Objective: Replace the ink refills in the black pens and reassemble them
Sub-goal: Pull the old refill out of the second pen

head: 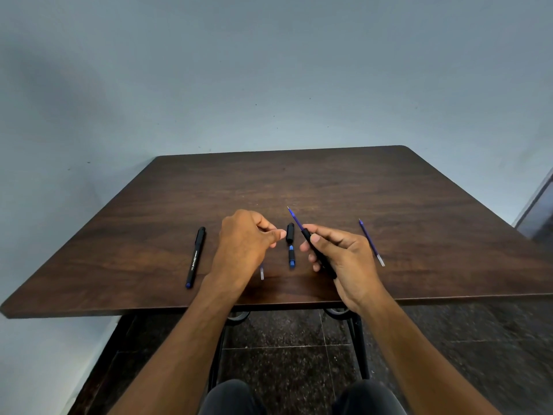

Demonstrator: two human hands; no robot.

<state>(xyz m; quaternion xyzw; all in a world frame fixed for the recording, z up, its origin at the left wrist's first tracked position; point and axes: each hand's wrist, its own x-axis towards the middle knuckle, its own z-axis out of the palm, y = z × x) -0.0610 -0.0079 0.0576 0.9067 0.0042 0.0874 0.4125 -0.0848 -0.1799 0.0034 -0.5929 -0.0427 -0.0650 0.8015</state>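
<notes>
My right hand [338, 259] grips a black pen barrel [318, 253] tilted up and away, with a blue refill [294, 218] sticking out of its far end. My left hand [245, 244] hovers just left of it, fingers loosely curled and holding nothing. Between the hands a black cap [290, 233] and a blue-and-black tip piece [291, 259] lie on the table. A whole capped black pen [196, 256] lies to the left. A loose blue refill [371, 242] lies to the right. Another refill's clear end [262, 272] shows under my left wrist.
The dark wooden table [329, 181] stands against a pale wall, its near edge just under my wrists. Below are metal table legs, a dark stone floor and my knees.
</notes>
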